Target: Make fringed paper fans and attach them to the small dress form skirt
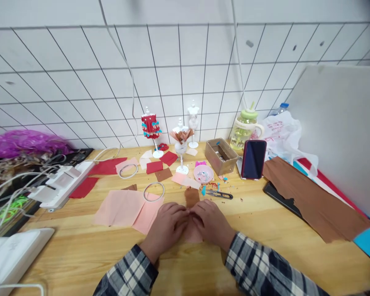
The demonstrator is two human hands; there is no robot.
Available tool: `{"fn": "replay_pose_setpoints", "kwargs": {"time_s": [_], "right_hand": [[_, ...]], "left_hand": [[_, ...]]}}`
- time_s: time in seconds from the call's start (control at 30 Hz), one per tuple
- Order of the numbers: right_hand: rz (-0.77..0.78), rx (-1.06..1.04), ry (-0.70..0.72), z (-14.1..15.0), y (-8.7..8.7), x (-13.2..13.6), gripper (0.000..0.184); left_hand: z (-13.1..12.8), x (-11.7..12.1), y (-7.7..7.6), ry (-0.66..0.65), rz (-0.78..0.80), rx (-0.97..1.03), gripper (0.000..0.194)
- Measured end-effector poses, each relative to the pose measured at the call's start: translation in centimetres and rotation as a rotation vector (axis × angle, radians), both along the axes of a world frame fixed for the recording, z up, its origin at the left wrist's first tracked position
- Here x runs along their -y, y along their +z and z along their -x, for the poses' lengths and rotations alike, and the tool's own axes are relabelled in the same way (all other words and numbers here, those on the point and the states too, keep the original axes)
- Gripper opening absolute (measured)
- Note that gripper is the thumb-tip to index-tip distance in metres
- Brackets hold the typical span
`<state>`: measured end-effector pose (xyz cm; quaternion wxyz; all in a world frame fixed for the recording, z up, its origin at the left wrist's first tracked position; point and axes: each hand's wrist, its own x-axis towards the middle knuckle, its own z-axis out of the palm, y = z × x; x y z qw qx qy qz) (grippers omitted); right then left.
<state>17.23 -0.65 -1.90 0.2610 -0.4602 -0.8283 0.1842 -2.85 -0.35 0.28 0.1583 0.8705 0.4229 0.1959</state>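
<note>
My left hand and my right hand meet at the front middle of the wooden table, fingertips nearly touching. Both are closed in a pinch on a thin pink piece, fabric or crepe paper, I cannot tell which. A brown piece sticks out beyond the fingertips. Whether the two pieces are joined is hidden by my fingers. Left of my left hand lie larger pink sheets and a metal ring. Black thread snips rest just past my right hand.
Small white dress-form stands rise at the back, two dressed in ruffled pieces. Near them are a pink bowl of gems, a cardboard box and a propped phone. A power strip lies left, brown sheeting right.
</note>
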Motion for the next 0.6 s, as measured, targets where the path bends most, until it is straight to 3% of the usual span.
{"fn": "replay_pose_setpoints", "kwargs": {"time_s": [0.1, 0.23, 0.33, 0.6], "right_hand": [[0.010, -0.049, 0.007, 0.0, -0.5, -0.3, 0.013], [0.022, -0.195, -0.034, -0.2, -1.1, -1.0, 0.019], [0.033, -0.230, -0.082, -0.3, -1.1, -1.5, 0.020], [0.069, -0.297, -0.111, -0.4, -0.9, -1.7, 0.019]], "left_hand": [[2.6, -1.2, 0.2, 0.142, -0.076, -0.072, 0.024], [7.1, -3.7, 0.5, 0.498, -0.133, -0.258, 0.027], [8.6, -4.9, 0.4, 0.519, -0.094, -0.361, 0.027], [8.0, -4.6, 0.6, 0.395, -0.143, -0.374, 0.023]]}}
